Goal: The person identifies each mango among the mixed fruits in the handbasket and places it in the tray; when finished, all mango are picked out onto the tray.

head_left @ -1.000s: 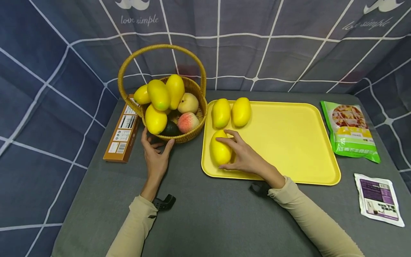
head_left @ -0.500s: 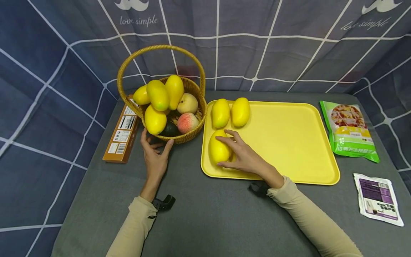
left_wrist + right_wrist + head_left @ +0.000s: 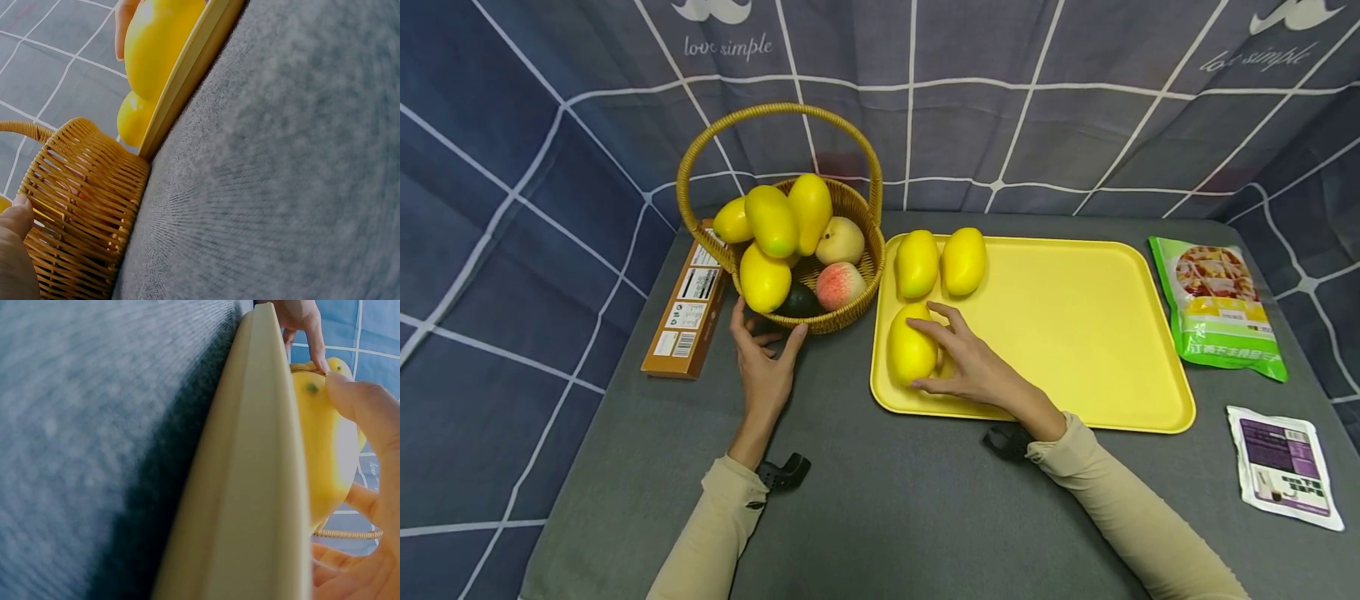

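My right hand point(image 3: 966, 362) holds a yellow mango point(image 3: 910, 346) between thumb and fingers over the near left corner of the yellow tray point(image 3: 1060, 333). Behind it on the tray lie a mango point(image 3: 916, 265) and another mango point(image 3: 964, 262), side by side. To the left stands a wicker basket point(image 3: 842, 321) with a tall hoop handle. My left hand point(image 3: 765, 367) touches its near side; the thumb point(image 3: 20, 212) rests at the rim in the left wrist view. Inside are several mangoes point(image 3: 771, 221), a pinkish peach point(image 3: 839, 287), a pale round fruit point(image 3: 839, 242) and a dark green fruit point(image 3: 799, 302).
An orange-brown box point(image 3: 683, 321) lies left of the basket, partly under its handle side. Right of the tray are a green food packet point(image 3: 1217, 308) and a white and purple pouch point(image 3: 1285, 467). A checked curtain point(image 3: 970, 108) encloses the grey table point(image 3: 880, 508).
The mango in my right hand has shifted slightly to the left, with my fingers still round it. My left hand stays at the basket, and the other fruit has not moved.
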The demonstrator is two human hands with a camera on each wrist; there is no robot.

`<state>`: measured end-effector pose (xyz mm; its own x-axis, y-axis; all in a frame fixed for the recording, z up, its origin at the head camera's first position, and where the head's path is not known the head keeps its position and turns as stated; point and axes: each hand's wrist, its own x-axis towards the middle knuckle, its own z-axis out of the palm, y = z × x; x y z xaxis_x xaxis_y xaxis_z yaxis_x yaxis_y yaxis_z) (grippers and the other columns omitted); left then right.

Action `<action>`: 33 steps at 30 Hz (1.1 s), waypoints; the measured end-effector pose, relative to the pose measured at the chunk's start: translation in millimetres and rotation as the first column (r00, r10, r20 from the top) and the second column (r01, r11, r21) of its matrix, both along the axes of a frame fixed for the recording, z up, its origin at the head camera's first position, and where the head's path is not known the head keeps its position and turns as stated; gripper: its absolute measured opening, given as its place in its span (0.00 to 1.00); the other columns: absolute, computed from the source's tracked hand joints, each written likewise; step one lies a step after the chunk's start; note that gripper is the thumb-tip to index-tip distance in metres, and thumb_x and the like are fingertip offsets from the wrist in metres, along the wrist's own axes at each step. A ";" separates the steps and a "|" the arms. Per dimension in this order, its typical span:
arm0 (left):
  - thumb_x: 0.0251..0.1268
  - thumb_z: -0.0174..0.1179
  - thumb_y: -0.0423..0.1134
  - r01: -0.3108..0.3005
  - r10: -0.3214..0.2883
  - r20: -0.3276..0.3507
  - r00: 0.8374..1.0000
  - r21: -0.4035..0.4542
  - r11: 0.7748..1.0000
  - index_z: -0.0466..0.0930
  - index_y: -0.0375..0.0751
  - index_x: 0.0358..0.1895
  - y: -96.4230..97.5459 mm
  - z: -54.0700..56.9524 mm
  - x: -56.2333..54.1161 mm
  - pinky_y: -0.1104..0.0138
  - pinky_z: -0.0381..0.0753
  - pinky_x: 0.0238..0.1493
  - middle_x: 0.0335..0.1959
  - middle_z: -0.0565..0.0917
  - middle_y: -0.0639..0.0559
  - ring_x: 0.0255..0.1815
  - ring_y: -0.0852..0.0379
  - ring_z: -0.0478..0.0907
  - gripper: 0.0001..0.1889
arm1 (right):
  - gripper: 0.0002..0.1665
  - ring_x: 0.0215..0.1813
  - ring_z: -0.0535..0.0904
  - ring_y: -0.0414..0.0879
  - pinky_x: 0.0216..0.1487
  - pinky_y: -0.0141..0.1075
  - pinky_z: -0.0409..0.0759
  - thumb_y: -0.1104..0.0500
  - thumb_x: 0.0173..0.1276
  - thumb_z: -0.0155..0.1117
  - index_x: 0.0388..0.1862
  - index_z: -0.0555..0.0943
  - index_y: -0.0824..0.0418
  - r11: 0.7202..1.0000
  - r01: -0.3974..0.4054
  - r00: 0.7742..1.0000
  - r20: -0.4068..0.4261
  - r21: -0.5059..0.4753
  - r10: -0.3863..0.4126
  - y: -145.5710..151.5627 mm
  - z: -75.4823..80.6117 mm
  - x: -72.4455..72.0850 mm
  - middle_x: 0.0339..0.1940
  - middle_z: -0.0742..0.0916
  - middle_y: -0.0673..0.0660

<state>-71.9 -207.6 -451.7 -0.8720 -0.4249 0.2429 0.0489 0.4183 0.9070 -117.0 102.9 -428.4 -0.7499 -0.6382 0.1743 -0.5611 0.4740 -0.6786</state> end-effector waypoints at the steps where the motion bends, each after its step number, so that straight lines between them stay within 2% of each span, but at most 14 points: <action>1: 0.62 0.67 0.49 -0.001 0.001 0.000 1.000 0.000 1.000 0.43 0.67 0.77 0.0 0.0 0.1 0.65 0.65 0.43 0.64 0.70 0.44 0.48 0.49 0.76 0.47 | 0.49 0.66 0.72 0.59 0.63 0.54 0.72 0.44 0.53 0.78 0.73 0.67 0.49 1.000 -0.001 1.000 0.001 0.001 0.001 0.1 0.2 0.1 0.74 0.62 0.62; 9: 0.62 0.67 0.49 -0.004 0.004 0.002 1.000 -0.003 1.000 0.43 0.67 0.77 -1.7 0.8 1.9 0.64 0.66 0.43 0.64 0.70 0.45 0.47 0.48 0.76 0.48 | 0.49 0.61 0.77 0.57 0.61 0.53 0.75 0.40 0.55 0.76 0.74 0.65 0.47 0.999 0.001 1.000 -0.003 0.051 -0.001 -0.3 4.9 2.2 0.74 0.63 0.60; 13: 0.62 0.68 0.50 -0.007 0.007 0.000 1.000 -0.004 1.000 0.43 0.65 0.77 -1.8 1.7 2.3 0.63 0.66 0.43 0.64 0.70 0.45 0.47 0.46 0.77 0.48 | 0.50 0.61 0.77 0.57 0.60 0.52 0.76 0.39 0.55 0.75 0.74 0.65 0.49 0.997 -0.008 0.999 -0.052 0.078 0.012 2.3 10.8 -0.2 0.73 0.65 0.61; 19: 0.62 0.67 0.50 -0.002 0.002 0.002 1.000 -0.002 1.000 0.43 0.67 0.77 -1.3 2.1 1.9 0.65 0.66 0.43 0.65 0.70 0.45 0.47 0.45 0.77 0.48 | 0.50 0.65 0.74 0.56 0.58 0.52 0.77 0.42 0.53 0.78 0.72 0.67 0.53 0.995 -0.045 0.987 -0.149 0.093 0.058 6.5 24.1 -8.4 0.72 0.68 0.62; 23: 0.61 0.68 0.48 0.006 -0.006 -0.001 1.000 0.005 1.000 0.43 0.66 0.77 -0.8 2.1 1.5 0.63 0.67 0.43 0.65 0.70 0.44 0.47 0.44 0.78 0.48 | 0.49 0.66 0.71 0.55 0.59 0.52 0.75 0.41 0.54 0.77 0.72 0.68 0.52 0.993 -0.058 0.982 -0.172 0.101 0.075 2.4 34.6 -11.8 0.71 0.69 0.61; 27: 0.62 0.68 0.44 0.016 -0.016 -0.009 1.000 0.024 1.000 0.43 0.61 0.78 -0.7 3.5 1.6 0.56 0.68 0.45 0.66 0.68 0.41 0.48 0.39 0.77 0.49 | 0.47 0.67 0.71 0.54 0.60 0.51 0.75 0.41 0.55 0.76 0.72 0.68 0.50 0.995 -0.068 0.980 -0.181 0.077 0.081 -12.5 50.6 -17.5 0.70 0.70 0.59; 29: 0.62 0.68 0.42 0.021 -0.020 -0.014 1.000 0.034 0.999 0.43 0.56 0.78 0.4 7.2 2.4 0.52 0.67 0.45 0.66 0.68 0.38 0.49 0.35 0.75 0.49 | 0.46 0.68 0.71 0.53 0.60 0.49 0.75 0.41 0.57 0.75 0.72 0.68 0.50 0.995 -0.081 0.978 -0.186 0.059 0.091 -23.8 59.7 -22.3 0.71 0.70 0.59; 33: 0.63 0.67 0.38 0.032 -0.031 -0.016 0.999 0.043 0.999 0.43 0.46 0.78 8.0 26.2 8.5 0.47 0.67 0.46 0.66 0.67 0.32 0.49 0.30 0.74 0.47 | 0.46 0.70 0.69 0.50 0.64 0.47 0.73 0.41 0.58 0.74 0.73 0.68 0.50 0.993 -0.120 0.978 -0.173 0.003 0.119 -51.1 77.4 -36.4 0.72 0.69 0.58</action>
<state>-63.3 -199.6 -425.5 -0.8815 -0.4078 0.2383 0.0752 0.3770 0.9232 -153.4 51.9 -351.0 -0.6268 -0.7193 0.2997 -0.7221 0.3917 -0.5702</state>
